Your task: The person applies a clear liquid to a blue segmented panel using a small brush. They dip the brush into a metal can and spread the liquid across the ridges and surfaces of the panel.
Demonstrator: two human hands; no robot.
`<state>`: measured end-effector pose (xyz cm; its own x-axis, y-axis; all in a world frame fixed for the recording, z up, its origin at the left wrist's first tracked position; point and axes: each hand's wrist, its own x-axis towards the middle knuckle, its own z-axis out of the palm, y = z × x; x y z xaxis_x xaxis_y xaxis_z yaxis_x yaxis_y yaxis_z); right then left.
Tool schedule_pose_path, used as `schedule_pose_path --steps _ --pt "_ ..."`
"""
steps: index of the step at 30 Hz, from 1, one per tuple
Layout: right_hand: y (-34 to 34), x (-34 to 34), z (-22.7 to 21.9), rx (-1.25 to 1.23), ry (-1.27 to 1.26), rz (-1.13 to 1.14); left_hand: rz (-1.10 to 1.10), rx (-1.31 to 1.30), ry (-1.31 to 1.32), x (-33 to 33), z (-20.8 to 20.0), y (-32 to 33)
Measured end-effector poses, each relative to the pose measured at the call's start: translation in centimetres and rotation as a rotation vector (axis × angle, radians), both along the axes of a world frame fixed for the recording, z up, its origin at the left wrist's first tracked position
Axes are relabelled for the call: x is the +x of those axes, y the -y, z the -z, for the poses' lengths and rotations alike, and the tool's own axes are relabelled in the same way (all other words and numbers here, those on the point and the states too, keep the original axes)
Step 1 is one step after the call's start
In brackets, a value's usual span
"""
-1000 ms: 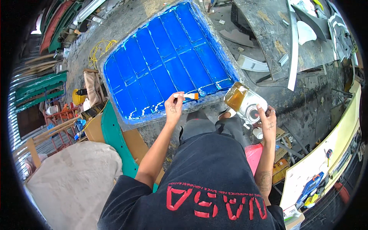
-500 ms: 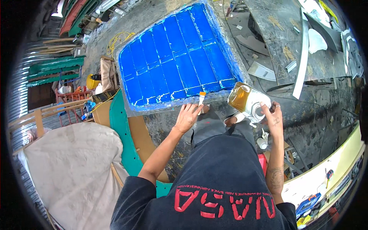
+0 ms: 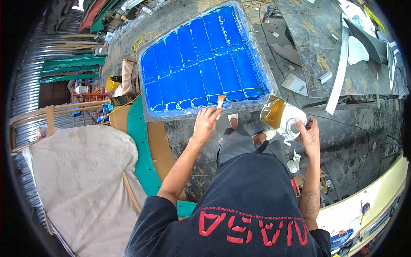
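My left hand [image 3: 205, 125] is closed around the handle of a small paintbrush [image 3: 220, 103] with orange-brown bristles. Its bristles are at the near edge of a large glossy blue panel [image 3: 195, 64], which is marked by raised or grooved lines into rectangles; whether they touch it, I cannot tell. To the right, my right hand [image 3: 310, 136] grips a shiny metal can [image 3: 291, 124], tilted on its side. Amber liquid [image 3: 274, 112] shows in its end toward the panel. Pale lines and patches run along the panel's near border.
At left lies a beige cloth-covered shape [image 3: 81, 167] beside a curved green piece [image 3: 138, 141]. Dark boards [image 3: 325, 55] and white curved strips [image 3: 340, 68] lie at upper right. A white container [image 3: 293, 166] stands near my feet. A cream-coloured bench [image 3: 355, 205] holds tools at lower right.
My left hand and the brush have moved a little left along the panel's near edge, with the bristles now over the blue. My right hand still holds the can; the view has shifted slightly.
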<state>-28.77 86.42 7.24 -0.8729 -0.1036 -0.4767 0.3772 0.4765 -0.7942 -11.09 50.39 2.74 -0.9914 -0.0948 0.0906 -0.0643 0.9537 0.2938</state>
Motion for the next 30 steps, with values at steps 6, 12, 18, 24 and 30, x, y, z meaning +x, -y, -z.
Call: schedule_pose_path --steps 6,12,18,24,30 --pt "0.5 0.1 0.2 0.033 -0.002 -0.018 0.072 0.027 0.000 -2.7 2.2 0.2" --pt "1.7 0.7 0.4 0.011 -0.035 0.032 0.173 0.132 0.066 -0.5 1.8 -1.7" --pt "3.0 1.7 1.8 0.093 -0.089 0.127 -0.280 0.764 -0.194 -6.0 2.4 1.3" --pt "7.5 2.0 -2.4 -0.009 0.059 0.207 -0.363 0.729 -0.093 -9.2 6.2 7.7" --pt "8.6 2.3 0.0 0.082 -0.016 0.186 0.364 0.186 0.060 -8.3 3.9 8.0"
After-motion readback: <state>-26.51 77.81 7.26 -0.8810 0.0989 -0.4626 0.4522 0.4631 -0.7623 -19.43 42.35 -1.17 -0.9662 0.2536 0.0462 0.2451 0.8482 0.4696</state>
